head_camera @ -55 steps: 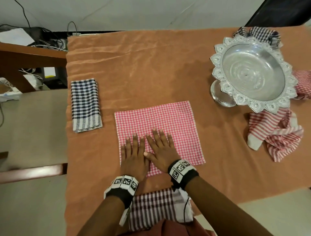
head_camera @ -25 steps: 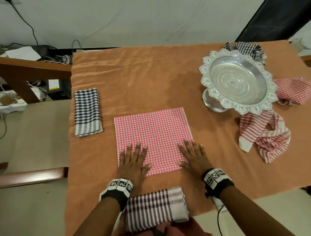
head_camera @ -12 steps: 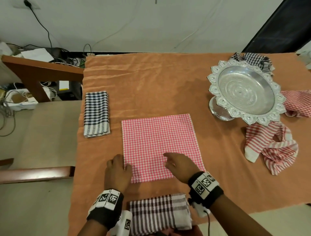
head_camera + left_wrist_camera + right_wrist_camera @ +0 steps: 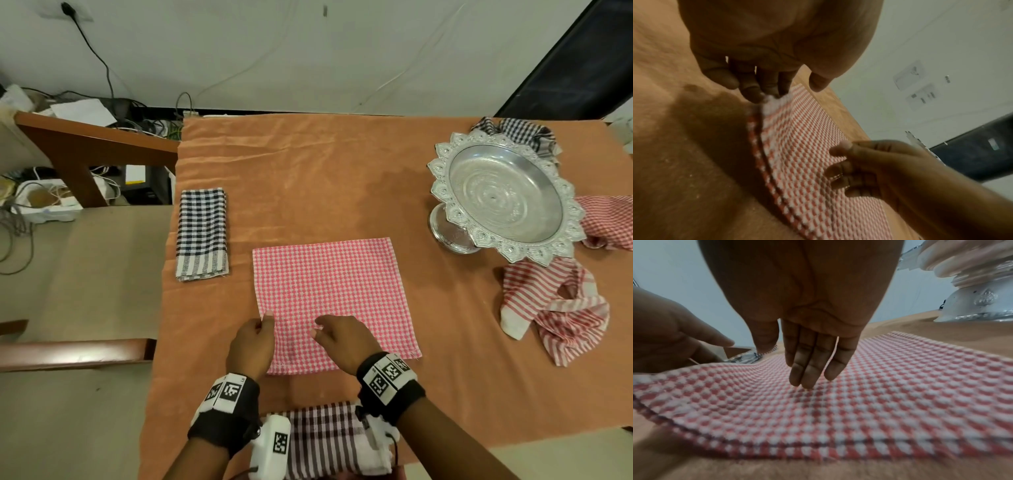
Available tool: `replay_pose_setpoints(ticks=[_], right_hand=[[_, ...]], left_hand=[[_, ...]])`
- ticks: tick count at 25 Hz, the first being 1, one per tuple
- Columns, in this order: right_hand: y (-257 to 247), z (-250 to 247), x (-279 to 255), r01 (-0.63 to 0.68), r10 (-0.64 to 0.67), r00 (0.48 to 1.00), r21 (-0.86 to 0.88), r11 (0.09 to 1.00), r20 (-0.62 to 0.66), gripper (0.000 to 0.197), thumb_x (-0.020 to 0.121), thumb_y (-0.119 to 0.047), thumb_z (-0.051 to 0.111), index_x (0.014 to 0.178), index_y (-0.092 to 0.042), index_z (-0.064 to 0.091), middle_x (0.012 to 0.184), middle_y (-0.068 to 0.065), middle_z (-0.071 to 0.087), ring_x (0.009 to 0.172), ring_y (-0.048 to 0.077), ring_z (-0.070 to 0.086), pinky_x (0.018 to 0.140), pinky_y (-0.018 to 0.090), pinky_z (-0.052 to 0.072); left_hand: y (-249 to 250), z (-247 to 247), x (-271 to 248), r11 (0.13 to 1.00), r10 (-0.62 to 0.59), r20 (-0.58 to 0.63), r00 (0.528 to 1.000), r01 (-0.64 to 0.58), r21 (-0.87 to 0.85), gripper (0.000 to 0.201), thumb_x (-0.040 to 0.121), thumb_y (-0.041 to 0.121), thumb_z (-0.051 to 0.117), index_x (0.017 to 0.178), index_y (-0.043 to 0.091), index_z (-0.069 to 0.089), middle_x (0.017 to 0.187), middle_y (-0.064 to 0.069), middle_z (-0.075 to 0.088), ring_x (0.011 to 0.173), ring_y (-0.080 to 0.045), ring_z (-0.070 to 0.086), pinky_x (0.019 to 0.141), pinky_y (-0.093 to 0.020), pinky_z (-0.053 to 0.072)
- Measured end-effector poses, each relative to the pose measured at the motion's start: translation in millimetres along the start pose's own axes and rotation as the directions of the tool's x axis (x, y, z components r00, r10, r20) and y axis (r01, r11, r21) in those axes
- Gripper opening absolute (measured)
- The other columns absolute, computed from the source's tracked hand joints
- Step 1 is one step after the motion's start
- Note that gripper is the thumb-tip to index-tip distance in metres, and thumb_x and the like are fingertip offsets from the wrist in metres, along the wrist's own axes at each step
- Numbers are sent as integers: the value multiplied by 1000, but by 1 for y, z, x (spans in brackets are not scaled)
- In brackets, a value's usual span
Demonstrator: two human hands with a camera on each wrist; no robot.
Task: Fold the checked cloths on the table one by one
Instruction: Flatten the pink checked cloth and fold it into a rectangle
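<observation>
A pink checked cloth [image 4: 332,294] lies folded into a square on the orange table cover [image 4: 308,171]. My left hand [image 4: 263,322] is at the cloth's left edge with its fingers curled onto the hem. In the left wrist view those fingertips [image 4: 760,95] hold the edge, which is slightly raised. My right hand [image 4: 320,330] is over the near middle of the cloth. In the right wrist view its straight fingertips [image 4: 803,381] touch the cloth [image 4: 890,394]. My left hand [image 4: 663,337] shows beside the lifted edge there.
A folded dark blue checked cloth [image 4: 202,233] lies left of the pink one, and a folded brown striped cloth [image 4: 329,442] lies at the near edge. A silver pedestal bowl [image 4: 503,198] stands at the right, with crumpled red and black checked cloths [image 4: 555,308] around it.
Both hands were flat on the cloth and slid apart along it. Now the left has gone to the left edge with curled fingers, and the right has come back to the near middle.
</observation>
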State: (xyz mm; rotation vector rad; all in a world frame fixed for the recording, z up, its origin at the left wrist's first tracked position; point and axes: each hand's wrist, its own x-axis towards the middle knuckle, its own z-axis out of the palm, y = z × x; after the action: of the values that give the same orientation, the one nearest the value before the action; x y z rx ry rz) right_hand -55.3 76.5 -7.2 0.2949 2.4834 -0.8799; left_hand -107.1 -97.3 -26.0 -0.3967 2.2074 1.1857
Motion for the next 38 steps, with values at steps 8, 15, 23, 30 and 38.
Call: replay_pose_setpoints(ticks=[8,15,23,30,38], right_hand=[[-20,-2,3,-6,41,991,264,964,-127,13,85,-29,64,84,-16,67,66,-4,61,65,17,59,67,41,54],[0,3,7,-100,111,993,229,968,-34,21,91,-11,55,103,-5,70,73,-7,60,61,8,54,64,33,49],[0,5,0,-111,112,994,145,983,1,43,101,-11,38,143,-12,42,143,5,49,127,21,48,103,27,36],[33,-13,-16,-189,233,968,344,920,-90,36,97,-17,53,132,-17,56,117,-6,62,89,2,54,84,24,43],[103,-41,-42,-369,444,879,340,865,-175,33,97,-22,52,129,-14,55,123,7,62,106,23,60,89,31,45]], left_hand=[[38,16,-19,979,166,246,955,-130,-156,62,96,58,21,88,23,71,82,2,70,85,-11,65,76,-26,46],[64,-12,46,745,553,45,832,-518,420,32,93,15,49,124,17,59,127,-8,59,111,-28,58,90,-39,48],[126,-31,123,352,410,482,775,-621,700,61,91,9,47,149,22,29,149,-5,42,132,-27,43,105,-42,39],[165,9,110,366,596,408,692,-686,629,20,91,19,53,105,23,67,110,-1,70,100,-26,62,85,-37,49],[209,102,92,331,636,453,625,-751,571,17,93,27,56,106,24,65,108,2,68,101,-24,61,86,-38,48]])
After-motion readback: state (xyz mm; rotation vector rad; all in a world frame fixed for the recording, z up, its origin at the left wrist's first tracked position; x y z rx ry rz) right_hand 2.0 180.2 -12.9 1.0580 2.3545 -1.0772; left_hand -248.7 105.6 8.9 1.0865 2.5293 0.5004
